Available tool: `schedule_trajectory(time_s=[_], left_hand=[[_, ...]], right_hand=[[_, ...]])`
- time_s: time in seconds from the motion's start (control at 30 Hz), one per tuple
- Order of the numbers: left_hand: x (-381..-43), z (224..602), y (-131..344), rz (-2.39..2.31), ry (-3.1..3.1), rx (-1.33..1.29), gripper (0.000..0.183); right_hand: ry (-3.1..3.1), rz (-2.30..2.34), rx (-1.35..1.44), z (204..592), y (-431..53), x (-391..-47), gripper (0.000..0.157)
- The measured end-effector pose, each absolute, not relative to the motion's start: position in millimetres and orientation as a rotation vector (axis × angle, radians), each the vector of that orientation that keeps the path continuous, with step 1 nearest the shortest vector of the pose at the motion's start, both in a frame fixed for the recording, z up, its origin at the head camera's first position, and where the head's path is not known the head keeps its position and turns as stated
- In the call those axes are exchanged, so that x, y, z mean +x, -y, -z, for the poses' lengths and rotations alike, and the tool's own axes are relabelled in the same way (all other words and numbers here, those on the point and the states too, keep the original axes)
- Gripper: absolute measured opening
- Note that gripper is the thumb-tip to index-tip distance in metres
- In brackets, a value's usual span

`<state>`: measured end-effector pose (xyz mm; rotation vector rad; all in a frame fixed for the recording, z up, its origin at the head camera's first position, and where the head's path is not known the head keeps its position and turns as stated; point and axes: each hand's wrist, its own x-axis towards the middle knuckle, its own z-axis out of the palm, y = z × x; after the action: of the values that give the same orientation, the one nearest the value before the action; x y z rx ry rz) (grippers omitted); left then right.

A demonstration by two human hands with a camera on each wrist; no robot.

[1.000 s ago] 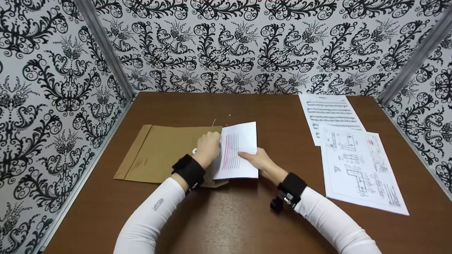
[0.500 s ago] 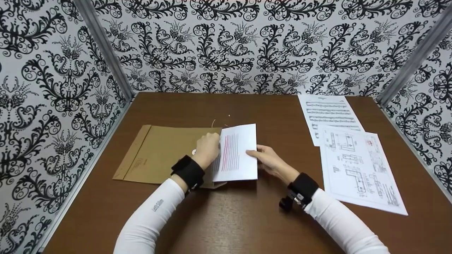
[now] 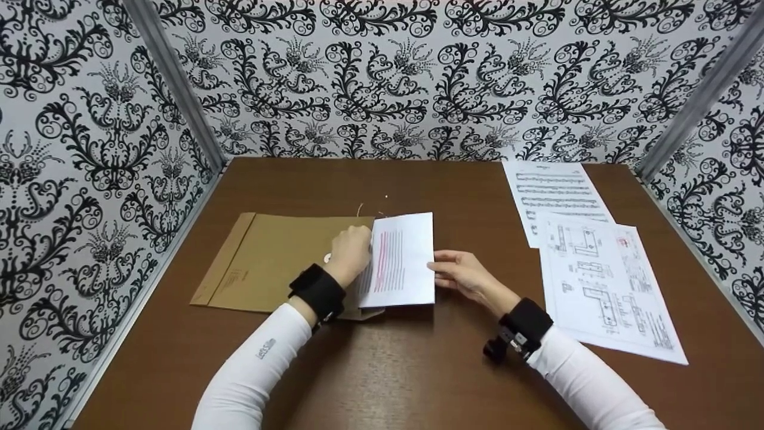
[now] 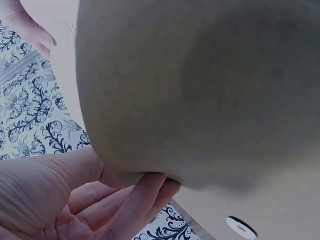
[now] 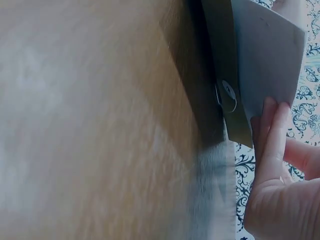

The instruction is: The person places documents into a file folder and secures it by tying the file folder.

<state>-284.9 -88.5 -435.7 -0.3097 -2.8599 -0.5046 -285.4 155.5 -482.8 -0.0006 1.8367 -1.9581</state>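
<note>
A brown string-tie envelope [image 3: 286, 257] lies on the table with its opening to the right. My left hand [image 3: 351, 254] pinches the edge of the envelope's upper panel; the left wrist view shows thumb and fingers [image 4: 137, 202] on that edge. White paper [image 3: 412, 257] with lines of text, some marked in red, sticks out of the opening, its left part hidden inside. At the paper's right edge is my right hand [image 3: 465, 275]. Its fairly straight fingers [image 5: 270, 140] touch the paper's underside and edge in the right wrist view.
On the right of the brown table [image 3: 382, 370], a technical drawing sheet [image 3: 609, 286] overlaps a sheet of music [image 3: 558, 185]. A white button [image 4: 242, 227] sits on the envelope, and string [image 3: 360, 209] shows by its back edge. Patterned walls [image 3: 382, 77] enclose the table.
My right hand has slid rightward off the paper's face to its right edge, and its thumb no longer lies over the sheet. My left hand keeps its grip on the envelope.
</note>
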Motion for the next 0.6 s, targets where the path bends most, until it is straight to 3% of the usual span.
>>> schedule_trajectory(time_s=[0.6], left_hand=[[-282.9, 427.5, 85.3, 0.463, 2.800, -0.323, 0.006]], right_hand=[[-1.814, 2.034, 0.030, 479.2, -129.9, -278.3, 0.052]])
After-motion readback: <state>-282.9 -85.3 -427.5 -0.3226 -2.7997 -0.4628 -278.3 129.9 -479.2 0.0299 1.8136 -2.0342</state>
